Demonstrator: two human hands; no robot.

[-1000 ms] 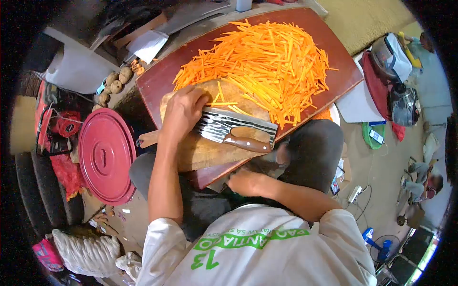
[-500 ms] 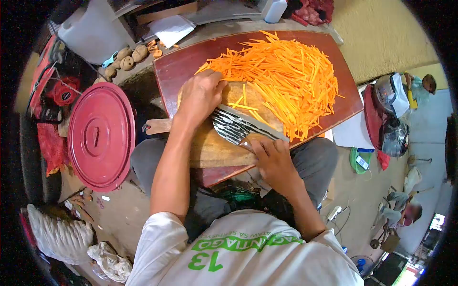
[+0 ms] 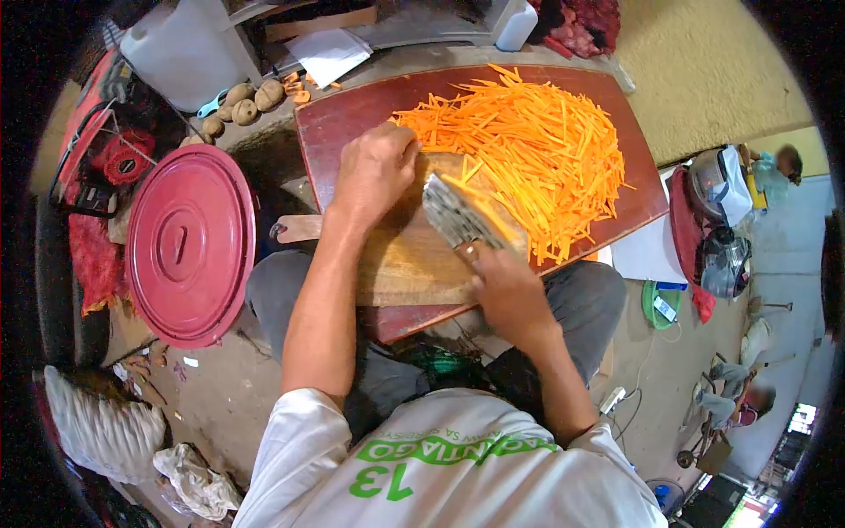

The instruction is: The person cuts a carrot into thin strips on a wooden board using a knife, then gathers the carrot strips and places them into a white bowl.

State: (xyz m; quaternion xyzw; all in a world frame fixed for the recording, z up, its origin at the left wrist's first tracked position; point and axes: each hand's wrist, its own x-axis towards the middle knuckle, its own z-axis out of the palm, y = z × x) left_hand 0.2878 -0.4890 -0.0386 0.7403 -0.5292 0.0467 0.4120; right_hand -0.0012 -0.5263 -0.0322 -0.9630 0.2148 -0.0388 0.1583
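My right hand (image 3: 506, 282) is wrapped round the handle of a broad knife (image 3: 458, 211), whose patterned blade looks blurred above the round wooden board (image 3: 414, 264). A big heap of orange shredded strips (image 3: 554, 150) covers the upper right of the board and the dark red table (image 3: 321, 132). At the heap's left end, my left hand (image 3: 378, 167) is bent with its fingers together over the board's upper left edge. What those fingers hold, if anything, is hidden. A few strips lie against the blade's upper side.
A red round lid (image 3: 185, 246) is at the left. Brown round vegetables (image 3: 245, 111), white paper (image 3: 330, 55) and a white jug (image 3: 185, 53) lie beyond the table. A green basket (image 3: 653, 304) stands at the right, and another person (image 3: 735, 400) sits far right.
The knife has lifted and turned, its blade now steeper and against the strips, with my right hand following. The whole view has shifted slightly. My left hand stays near the heap's left end.
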